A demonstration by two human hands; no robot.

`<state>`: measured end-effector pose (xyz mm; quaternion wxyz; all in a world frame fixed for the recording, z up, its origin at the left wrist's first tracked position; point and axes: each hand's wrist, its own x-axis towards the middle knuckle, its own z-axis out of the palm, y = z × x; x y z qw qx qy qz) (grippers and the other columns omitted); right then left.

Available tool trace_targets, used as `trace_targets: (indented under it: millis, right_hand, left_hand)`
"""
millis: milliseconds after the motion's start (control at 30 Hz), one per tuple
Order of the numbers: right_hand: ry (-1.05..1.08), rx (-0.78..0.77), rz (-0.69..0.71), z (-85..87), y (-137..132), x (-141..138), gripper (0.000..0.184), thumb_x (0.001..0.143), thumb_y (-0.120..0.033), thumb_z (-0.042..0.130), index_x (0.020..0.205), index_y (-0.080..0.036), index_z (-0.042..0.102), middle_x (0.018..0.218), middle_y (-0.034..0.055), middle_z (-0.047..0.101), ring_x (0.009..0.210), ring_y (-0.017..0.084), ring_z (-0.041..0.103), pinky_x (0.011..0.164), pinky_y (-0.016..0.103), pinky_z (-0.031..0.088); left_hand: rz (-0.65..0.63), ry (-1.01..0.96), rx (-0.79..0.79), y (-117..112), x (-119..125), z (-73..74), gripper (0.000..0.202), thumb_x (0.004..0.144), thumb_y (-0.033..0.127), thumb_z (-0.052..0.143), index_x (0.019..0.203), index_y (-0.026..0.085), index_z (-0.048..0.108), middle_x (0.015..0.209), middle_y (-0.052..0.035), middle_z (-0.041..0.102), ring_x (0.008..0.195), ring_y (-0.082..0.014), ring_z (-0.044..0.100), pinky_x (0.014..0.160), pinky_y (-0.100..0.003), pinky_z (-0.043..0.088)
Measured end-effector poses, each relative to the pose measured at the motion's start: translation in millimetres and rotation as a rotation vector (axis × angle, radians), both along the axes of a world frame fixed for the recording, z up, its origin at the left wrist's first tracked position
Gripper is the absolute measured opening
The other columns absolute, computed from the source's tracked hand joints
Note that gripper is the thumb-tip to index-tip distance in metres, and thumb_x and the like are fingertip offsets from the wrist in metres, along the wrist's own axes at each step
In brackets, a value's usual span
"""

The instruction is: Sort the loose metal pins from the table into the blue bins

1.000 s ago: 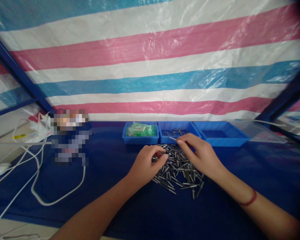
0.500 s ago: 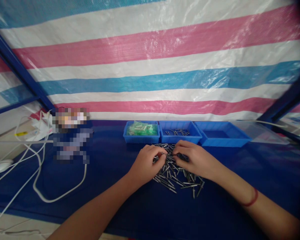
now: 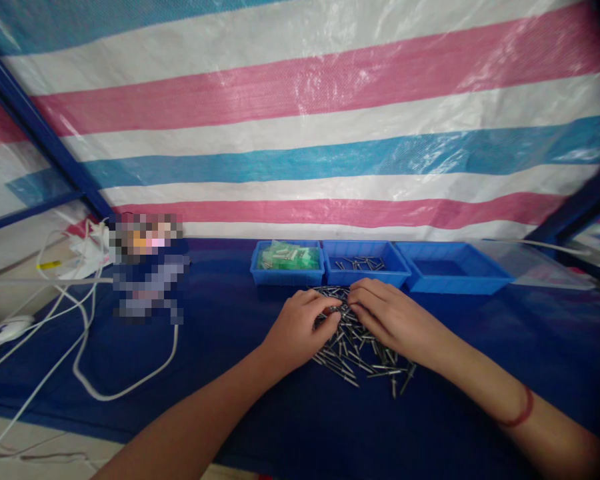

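Observation:
A loose pile of metal blind rivets (image 3: 347,340) lies on the blue table, spread in front of the bins. My left hand (image 3: 300,327) rests at the pile's left side, its thumb and forefinger curled close together around what looks like a rivet. From the right, my right hand (image 3: 393,317) reaches over the top of the pile with bent fingers drawn together. Its fingertips touch the rivets, and whatever they pinch is hidden. The two hands' fingertips are almost meeting above the heap.
Behind the pile stand a blue bin (image 3: 287,277) with green packets, a blue bin (image 3: 367,277) with several rivets, and a third blue bin (image 3: 455,283). White cables (image 3: 125,393) run over the table's left side. A striped tarp (image 3: 300,153) hangs behind.
The right hand's fingers have closed in and flattened over the pile, and its thumb is now less visible. The left hand stays at the same side; the whole view has shifted slightly.

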<state>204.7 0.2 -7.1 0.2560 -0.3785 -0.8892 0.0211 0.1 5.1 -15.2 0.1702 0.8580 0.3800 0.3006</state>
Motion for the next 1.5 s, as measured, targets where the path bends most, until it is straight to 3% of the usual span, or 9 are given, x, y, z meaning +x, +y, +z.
trace_targets:
  millis: [133,300,467,700,900,1133,1233,1333,1500]
  right_hand:
    - [0.065,0.02,0.016,6.1,-8,-6,0.015,0.091,-0.018,0.042,0.098,-0.019,0.056,0.1,0.0094,0.061,0.094,0.022,0.058,0.083,0.04,0.046]
    - [0.208,-0.039,0.049,7.0,-16,-14,0.014,0.092,-0.019,0.041,0.097,-0.02,0.054,0.095,0.008,0.061,0.09,0.02,0.058,0.08,0.036,0.047]
    - [0.335,-0.1,-0.016,4.6,-19,-17,0.009,0.09,-0.026,0.048,0.094,-0.02,0.054,0.086,0.006,0.06,0.078,0.018,0.058,0.07,0.032,0.048]
    - [0.398,-0.119,0.033,6.0,-21,-21,0.01,0.09,-0.024,0.048,0.091,-0.02,0.058,0.087,0.0059,0.063,0.084,0.018,0.06,0.074,0.031,0.049]
    - [0.387,-0.101,-0.005,2.0,-16,-16,0.014,0.091,-0.023,0.048,0.096,-0.02,0.06,0.093,0.0067,0.065,0.089,0.019,0.061,0.08,0.033,0.05]
    - [0.224,-0.003,0.006,0.4,-5,-8,0.014,0.092,-0.022,0.046,0.092,-0.02,0.06,0.09,0.0064,0.065,0.087,0.019,0.06,0.079,0.034,0.048]
    - [0.219,0.117,-0.105,-0.5,7,2,0.015,0.092,-0.024,0.046,0.09,-0.019,0.06,0.089,0.0066,0.065,0.086,0.02,0.059,0.079,0.035,0.045]
    - [0.183,0.228,-0.323,-5.1,22,16,0.018,0.092,-0.028,0.046,0.09,-0.018,0.061,0.089,0.0071,0.067,0.084,0.021,0.06,0.076,0.036,0.043]
    - [0.046,0.275,-0.566,-12.1,34,27,0.024,0.09,-0.037,0.048,0.091,-0.019,0.064,0.091,0.0079,0.068,0.084,0.026,0.059,0.072,0.038,0.04]
  left_hand:
    - [-0.036,0.028,0.043,1,0,-1.3,0.023,0.089,0.029,0.051,0.104,0.019,0.064,0.094,-0.0056,0.064,0.088,-0.0185,0.056,0.08,-0.03,0.043]
    - [-0.133,0.051,0.05,1,-1,-0.8,0.022,0.092,0.029,0.047,0.092,0.017,0.065,0.085,-0.0038,0.062,0.081,-0.0153,0.057,0.075,-0.026,0.041]
    - [-0.12,0.031,0.049,0,0,0.0,0.023,0.093,0.03,0.046,0.085,0.016,0.063,0.077,-0.0022,0.058,0.075,-0.0142,0.055,0.07,-0.025,0.039]
    - [-0.086,-0.003,0.043,0,1,-0.5,0.022,0.09,0.033,0.051,0.076,0.017,0.059,0.074,-0.001,0.058,0.071,-0.0136,0.054,0.067,-0.025,0.038]
    - [-0.04,-0.063,0.013,0,0,4.0,0.014,0.087,0.028,0.054,0.079,0.017,0.059,0.075,-0.0009,0.059,0.073,-0.0137,0.055,0.068,-0.024,0.04]
    - [0.028,-0.115,-0.051,-2,0,5.7,0.015,0.087,0.029,0.054,0.079,0.017,0.059,0.077,-0.0022,0.06,0.075,-0.0149,0.056,0.066,-0.024,0.042]
    - [0.019,-0.107,-0.064,-3,0,4.6,0.013,0.086,0.029,0.055,0.087,0.017,0.061,0.08,-0.0026,0.061,0.078,-0.0155,0.057,0.07,-0.025,0.043]
    - [0.003,-0.096,-0.062,-3,1,4.2,0.014,0.087,0.027,0.054,0.093,0.017,0.061,0.081,-0.0027,0.062,0.079,-0.0156,0.057,0.073,-0.025,0.043]
    - [-0.025,-0.073,-0.04,-3,2,5.2,0.013,0.088,0.023,0.052,0.09,0.016,0.062,0.081,-0.0031,0.063,0.077,-0.0147,0.057,0.074,-0.026,0.042]
